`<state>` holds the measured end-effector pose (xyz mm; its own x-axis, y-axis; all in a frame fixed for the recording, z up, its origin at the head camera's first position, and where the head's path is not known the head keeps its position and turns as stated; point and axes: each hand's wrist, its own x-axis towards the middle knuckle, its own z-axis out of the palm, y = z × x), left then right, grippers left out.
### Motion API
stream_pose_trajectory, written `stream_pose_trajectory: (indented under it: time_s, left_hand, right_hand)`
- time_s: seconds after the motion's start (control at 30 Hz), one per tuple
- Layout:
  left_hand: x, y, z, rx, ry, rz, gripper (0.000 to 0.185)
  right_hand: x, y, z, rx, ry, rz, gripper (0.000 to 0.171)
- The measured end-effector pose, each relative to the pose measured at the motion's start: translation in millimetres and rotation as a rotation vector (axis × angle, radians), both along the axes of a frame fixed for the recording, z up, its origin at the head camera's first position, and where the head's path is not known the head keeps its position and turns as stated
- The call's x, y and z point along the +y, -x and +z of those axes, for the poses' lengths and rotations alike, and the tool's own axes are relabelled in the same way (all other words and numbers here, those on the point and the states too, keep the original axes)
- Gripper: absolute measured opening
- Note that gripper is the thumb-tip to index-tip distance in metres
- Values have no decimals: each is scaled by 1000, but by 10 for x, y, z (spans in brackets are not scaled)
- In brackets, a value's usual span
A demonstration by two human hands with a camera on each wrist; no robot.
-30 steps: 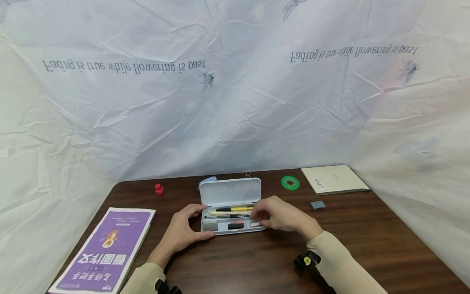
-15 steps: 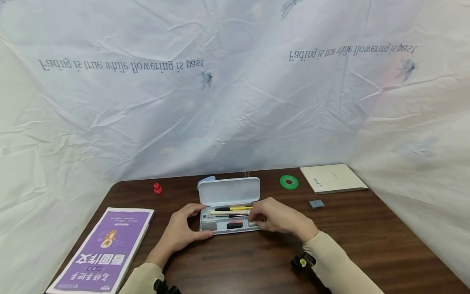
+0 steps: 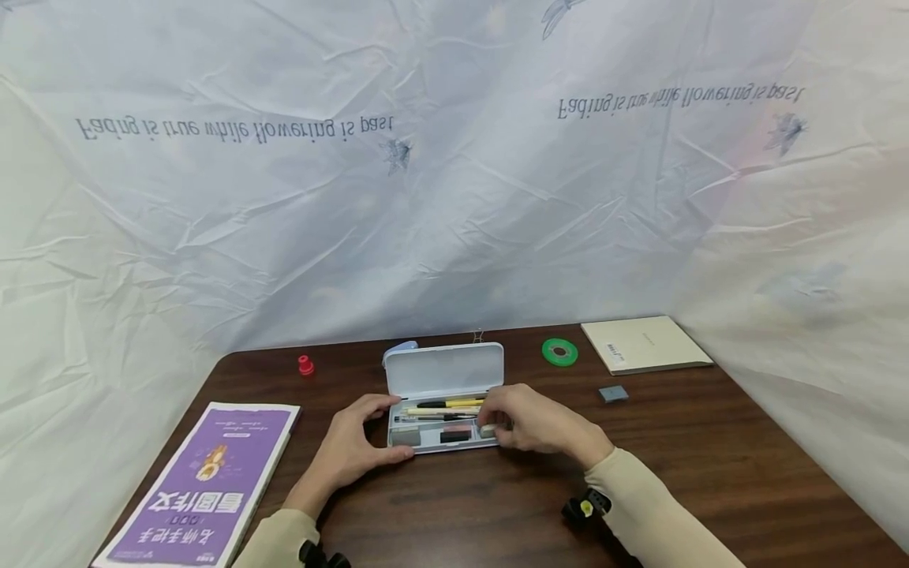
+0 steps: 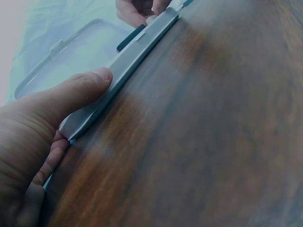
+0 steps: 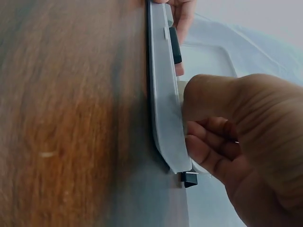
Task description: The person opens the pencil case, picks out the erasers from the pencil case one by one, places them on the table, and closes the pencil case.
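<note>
Right hand (image 3: 534, 420) shifted, pale block (image 3: 488, 431) half-hidden

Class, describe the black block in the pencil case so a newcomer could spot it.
On the brown table, find the open, pale pencil case. Along its near edge, in front of the pens, look to the middle. There sits the black block, darker than the grey block to its left and the whitish block the right hand pinches.

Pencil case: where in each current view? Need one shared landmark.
Head: pencil case below centre, lid raised.
Left wrist: pencil case at upper left, running diagonally.
Right wrist: pencil case at upper middle, near vertical.
Shared landmark: right hand, at one end.
</note>
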<state>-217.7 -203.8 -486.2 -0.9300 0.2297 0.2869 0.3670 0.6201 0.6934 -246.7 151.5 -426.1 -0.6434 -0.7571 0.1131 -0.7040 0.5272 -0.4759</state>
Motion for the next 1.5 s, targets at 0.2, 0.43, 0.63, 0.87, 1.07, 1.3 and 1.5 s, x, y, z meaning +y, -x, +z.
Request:
stream_pose_trajectory:
  time_s: [0.2,0.43,0.63,0.87,1.07,1.3,1.5]
  left_hand:
    - [15,-3,10,-2,-13,-12,85]
    - [12,-9,-9,-9,-13,1,85]
    - [19,-19,-26,-23,-16,2,86]
    - [20,-17,-4,-11,-17,3,85]
    - [32,-18,7,-12,-21,-3,85]
    - [15,-10,8,-10,-15,3,87]
    - [10,-7,8,-9,-11,3,87]
  right_hand:
    - [61,-10,92,13,65,-23,26]
    - [247,8,271,87,112,-85,28]
    - [522,37,312,166,161,-146,30]
    - [900,64,295,230,178,-253,32]
    - [1219,27,240,298,184,-288,35]
    - [1619,-54,64,357,134,-383,39]
    - [1828,-131,-57,321,106,-438,38]
